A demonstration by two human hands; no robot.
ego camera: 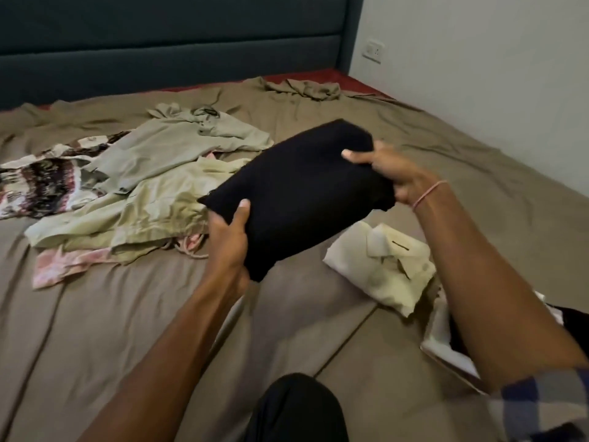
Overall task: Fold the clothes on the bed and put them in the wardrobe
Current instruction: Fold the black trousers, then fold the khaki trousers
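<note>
A folded black garment (296, 193) hangs in the air above the bed (127, 330), held between both hands. My left hand (228, 240) grips its near left edge, thumb on top. My right hand (392, 173) grips its far right edge, thumb on top as well. Under and to the right of it lies a folded cream shirt (379, 269) on the brown sheet. At the left lies an unfolded pile: a grey-green shirt (172, 148), a pale green garment (127, 215), a patterned dark-and-white top (41, 183) and a pink piece (63, 266).
A dark padded headboard (159, 49) runs along the back. A white wall with a socket (373, 51) stands on the right. A bunched brown cloth (306, 89) sits near the far corner. Black and white clothing (446, 342) lies at the bed's right edge, behind my right forearm.
</note>
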